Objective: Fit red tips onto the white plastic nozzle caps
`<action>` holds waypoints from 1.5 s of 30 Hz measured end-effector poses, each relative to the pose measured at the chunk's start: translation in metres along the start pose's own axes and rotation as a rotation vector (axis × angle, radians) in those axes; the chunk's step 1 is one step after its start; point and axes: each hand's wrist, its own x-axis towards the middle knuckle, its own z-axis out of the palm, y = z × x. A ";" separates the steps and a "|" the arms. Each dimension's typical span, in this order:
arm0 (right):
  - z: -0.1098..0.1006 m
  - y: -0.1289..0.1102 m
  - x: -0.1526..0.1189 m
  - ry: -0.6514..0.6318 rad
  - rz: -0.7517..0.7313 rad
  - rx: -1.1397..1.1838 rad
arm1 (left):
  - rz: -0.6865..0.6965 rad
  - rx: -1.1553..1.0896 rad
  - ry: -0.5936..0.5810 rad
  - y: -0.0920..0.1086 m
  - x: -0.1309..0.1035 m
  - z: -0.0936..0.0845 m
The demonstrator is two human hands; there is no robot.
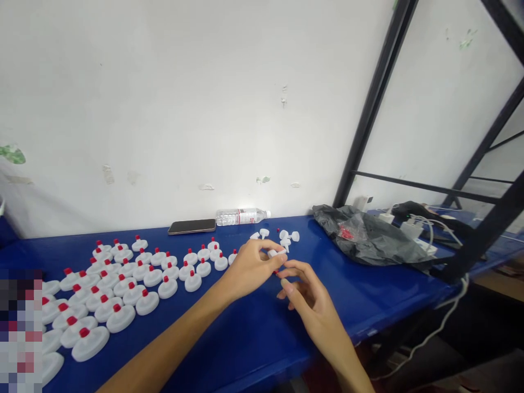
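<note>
My left hand point(256, 267) is closed, pinching a small white plastic nozzle cap point(273, 252) between thumb and fingers. Close by on the right, my right hand point(307, 297) has loosely curled fingers, with its thumb and forefinger apart. A small red tip point(275, 272) shows by the right forefinger; whether it touches that finger or belongs to the held cap, I cannot tell. Several loose white caps point(285, 244) without red tips lie just beyond the hands. To the left stand many round white caps point(121, 317) with red tips, in uneven rows on the blue table point(229, 338).
A dark phone point(191, 226) and a clear plastic bottle point(241, 216) lie along the wall. At right, a black plastic bag point(368, 240) carries a clear bag of red pieces point(347, 230). A black metal frame post point(372, 103) rises behind it, near white cables point(428, 222).
</note>
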 end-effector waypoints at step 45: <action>-0.001 -0.002 0.002 0.051 0.066 -0.042 | 0.008 0.283 -0.247 -0.025 0.006 -0.033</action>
